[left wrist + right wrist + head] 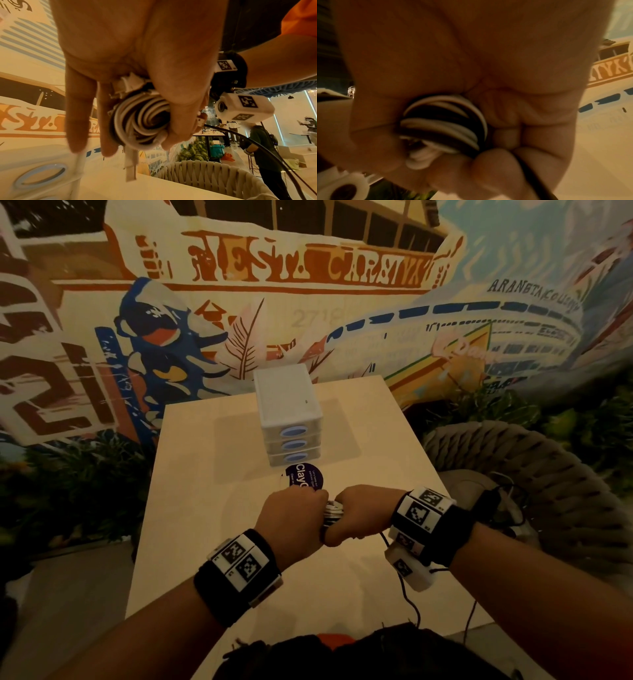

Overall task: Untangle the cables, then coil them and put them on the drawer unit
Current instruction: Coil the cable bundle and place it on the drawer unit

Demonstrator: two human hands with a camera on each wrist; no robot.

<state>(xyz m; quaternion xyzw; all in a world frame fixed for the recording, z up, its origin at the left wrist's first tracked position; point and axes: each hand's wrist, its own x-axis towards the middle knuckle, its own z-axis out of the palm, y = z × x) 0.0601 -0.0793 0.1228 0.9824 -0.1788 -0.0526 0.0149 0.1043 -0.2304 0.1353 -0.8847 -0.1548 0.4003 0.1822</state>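
Observation:
A small coil of white and black cables (330, 513) hangs over the table's middle, between my two hands. My left hand (294, 518) grips it from the left, thumb pressed on the coil (142, 119), two fingers (78, 108) stretched past it. My right hand (363, 511) is curled round the same coil (443, 124). Two loose white ends (130, 162) hang below it. A black cable (407, 594) trails from the right hand toward me. The white three-drawer unit (287, 412) stands beyond the hands with a bare top.
A round purple sticker (305, 475) lies on the pale table (191, 508) just before the drawers. A woven grey chair (548, 474) stands close on the right with more cables on its seat. A painted wall is behind; people stand far off (262, 146).

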